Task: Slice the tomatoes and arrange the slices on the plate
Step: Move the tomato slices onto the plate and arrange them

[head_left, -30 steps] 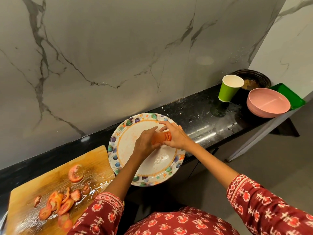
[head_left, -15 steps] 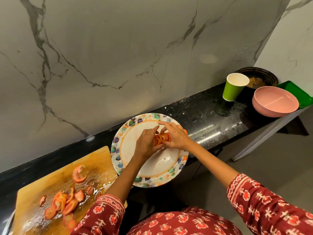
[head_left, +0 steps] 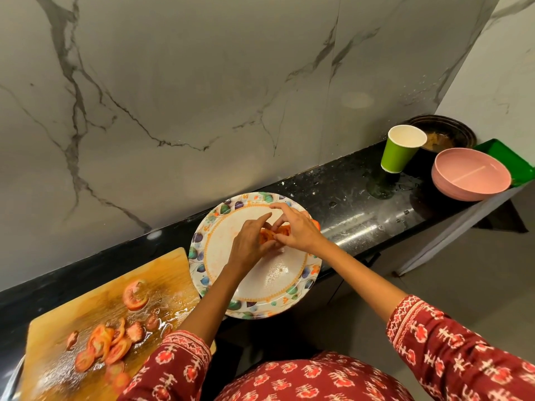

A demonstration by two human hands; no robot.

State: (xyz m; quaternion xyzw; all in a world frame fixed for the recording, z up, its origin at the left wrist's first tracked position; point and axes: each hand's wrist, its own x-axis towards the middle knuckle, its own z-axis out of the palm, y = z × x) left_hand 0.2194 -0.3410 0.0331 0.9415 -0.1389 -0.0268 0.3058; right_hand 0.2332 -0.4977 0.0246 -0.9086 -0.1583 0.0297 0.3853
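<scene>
Centre of frame: a stack of tomato slices (head_left: 267,235), wet, soft and slippery by the look of it, is pinched between the left hand (head_left: 250,246) and right hand (head_left: 298,231) over the patterned plate (head_left: 269,296); best held lightly by the rims. More cut slices (head_left: 111,341) lie on the cutting board (head_left: 72,314), lower left. Upper right: green cup (head_left: 401,149) and pink bowl (head_left: 470,173), both apparently empty.

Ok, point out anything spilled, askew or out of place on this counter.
Juice and seeds are spread wet over the cutting board around the loose tomato slices. The plate juts over the counter's front edge. Water drops and a wet ring lie around the green cup.
</scene>
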